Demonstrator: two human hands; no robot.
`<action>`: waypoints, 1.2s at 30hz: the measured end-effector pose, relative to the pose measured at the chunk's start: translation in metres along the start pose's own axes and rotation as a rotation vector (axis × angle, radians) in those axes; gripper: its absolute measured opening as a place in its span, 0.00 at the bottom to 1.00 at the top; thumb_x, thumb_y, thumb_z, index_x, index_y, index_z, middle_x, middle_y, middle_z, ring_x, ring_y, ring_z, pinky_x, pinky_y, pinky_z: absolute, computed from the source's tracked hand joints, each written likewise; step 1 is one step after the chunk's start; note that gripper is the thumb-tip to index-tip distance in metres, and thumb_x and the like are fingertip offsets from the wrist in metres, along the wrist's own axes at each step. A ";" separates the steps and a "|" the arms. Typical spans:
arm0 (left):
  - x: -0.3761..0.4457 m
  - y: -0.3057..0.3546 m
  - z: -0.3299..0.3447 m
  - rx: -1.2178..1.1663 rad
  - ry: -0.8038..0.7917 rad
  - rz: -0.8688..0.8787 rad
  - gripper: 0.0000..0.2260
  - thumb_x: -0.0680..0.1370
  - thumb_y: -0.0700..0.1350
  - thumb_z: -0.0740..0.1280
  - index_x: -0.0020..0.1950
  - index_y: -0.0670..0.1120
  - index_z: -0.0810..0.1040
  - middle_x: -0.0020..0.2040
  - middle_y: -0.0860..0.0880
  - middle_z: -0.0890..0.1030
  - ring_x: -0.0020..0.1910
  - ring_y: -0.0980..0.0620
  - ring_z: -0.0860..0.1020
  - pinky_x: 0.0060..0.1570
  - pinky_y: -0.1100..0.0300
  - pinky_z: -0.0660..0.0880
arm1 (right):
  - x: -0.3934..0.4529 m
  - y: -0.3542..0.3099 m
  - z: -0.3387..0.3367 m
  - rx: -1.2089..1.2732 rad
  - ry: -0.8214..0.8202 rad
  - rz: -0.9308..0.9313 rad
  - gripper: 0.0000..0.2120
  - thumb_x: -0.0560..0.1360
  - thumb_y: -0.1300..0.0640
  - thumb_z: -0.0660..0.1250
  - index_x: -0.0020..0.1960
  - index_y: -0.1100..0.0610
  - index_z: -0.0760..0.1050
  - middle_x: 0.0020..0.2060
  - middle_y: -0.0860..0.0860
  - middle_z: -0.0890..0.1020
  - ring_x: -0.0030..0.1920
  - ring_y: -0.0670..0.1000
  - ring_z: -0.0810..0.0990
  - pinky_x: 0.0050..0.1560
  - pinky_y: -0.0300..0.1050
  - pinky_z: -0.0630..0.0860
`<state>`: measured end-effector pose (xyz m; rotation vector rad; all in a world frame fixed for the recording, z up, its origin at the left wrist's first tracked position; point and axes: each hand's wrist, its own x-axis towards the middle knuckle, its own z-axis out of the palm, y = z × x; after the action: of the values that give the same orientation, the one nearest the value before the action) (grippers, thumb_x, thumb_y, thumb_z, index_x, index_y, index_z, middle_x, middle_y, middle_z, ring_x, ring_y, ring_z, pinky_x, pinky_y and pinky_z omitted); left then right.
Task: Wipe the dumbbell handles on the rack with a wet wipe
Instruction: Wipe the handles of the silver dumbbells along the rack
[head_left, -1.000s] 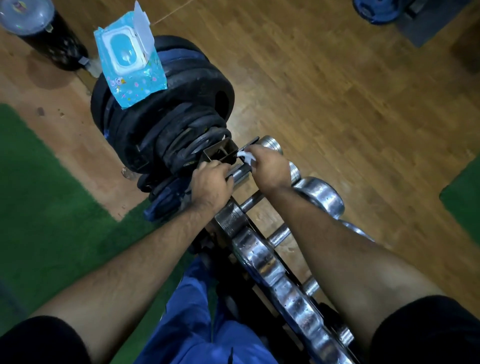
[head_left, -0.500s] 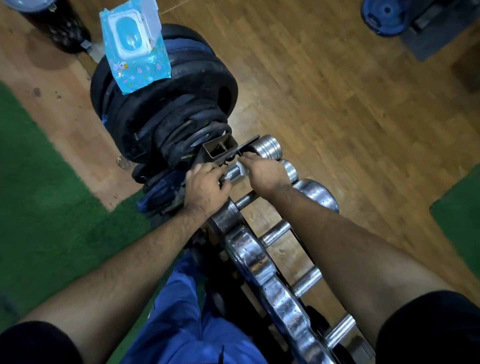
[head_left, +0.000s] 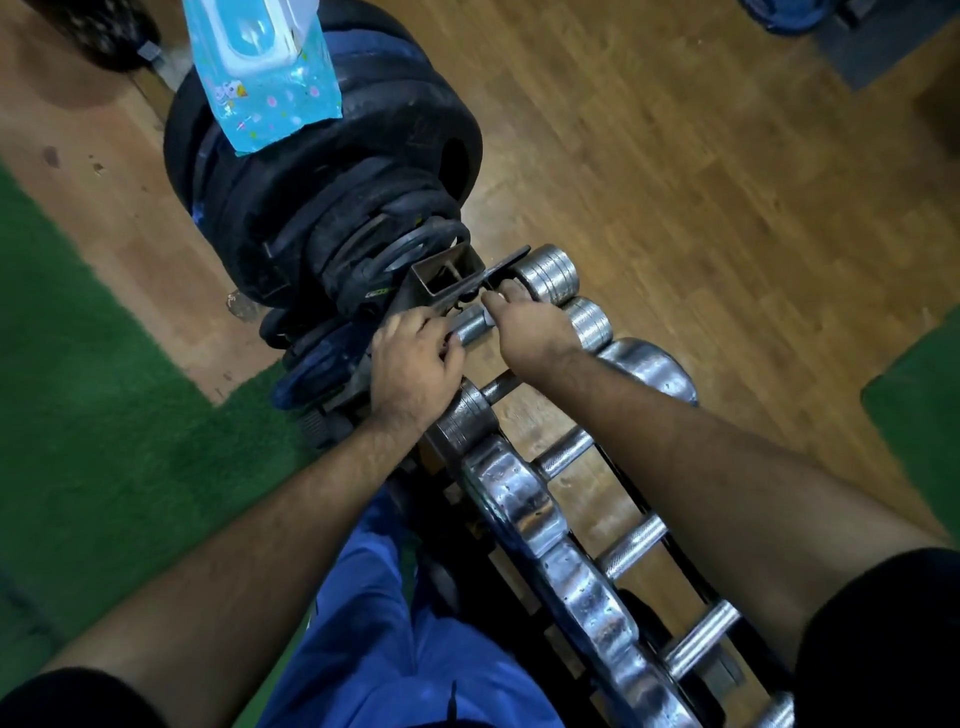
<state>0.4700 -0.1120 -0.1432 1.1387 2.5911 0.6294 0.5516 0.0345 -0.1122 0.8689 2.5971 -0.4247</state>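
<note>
At the rack's far edge, the left hand (head_left: 415, 364) is gripping the chrome dumbbell handle (head_left: 470, 328); the right hand (head_left: 530, 325) is curling over it, apparently pinching the white wet wipe (head_left: 489, 315), mostly hidden; open wooden floor (head_left: 701, 208) is lying rightward.

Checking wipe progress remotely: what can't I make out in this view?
- Wet wipe: hidden under the right hand, head view.
- Handle being wiped: mostly covered by both hands; left hand curls over its near end.
- Wipes pack: top cut off by frame edge.
</note>
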 end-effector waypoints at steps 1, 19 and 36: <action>-0.003 -0.003 0.000 -0.012 -0.004 -0.029 0.16 0.79 0.55 0.62 0.58 0.45 0.79 0.57 0.47 0.80 0.57 0.46 0.75 0.57 0.48 0.71 | -0.003 -0.003 0.002 0.062 -0.004 -0.041 0.27 0.77 0.67 0.55 0.74 0.52 0.65 0.73 0.52 0.67 0.52 0.58 0.81 0.44 0.50 0.79; -0.017 -0.024 -0.011 -0.278 -0.131 -0.066 0.22 0.82 0.50 0.57 0.73 0.40 0.69 0.67 0.43 0.75 0.67 0.44 0.69 0.67 0.53 0.65 | 0.020 -0.007 0.000 0.116 -0.123 -0.061 0.18 0.80 0.55 0.56 0.68 0.48 0.74 0.64 0.53 0.79 0.60 0.56 0.78 0.58 0.50 0.76; -0.013 -0.023 -0.023 -0.063 -0.004 0.067 0.17 0.80 0.50 0.63 0.64 0.42 0.78 0.60 0.45 0.78 0.61 0.45 0.72 0.62 0.48 0.70 | 0.006 -0.006 0.002 0.049 -0.088 -0.111 0.20 0.82 0.54 0.55 0.73 0.42 0.67 0.73 0.43 0.70 0.64 0.52 0.77 0.55 0.48 0.77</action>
<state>0.4553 -0.1418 -0.1335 1.2097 2.5198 0.7178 0.5436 0.0324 -0.1158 0.7078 2.5709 -0.5470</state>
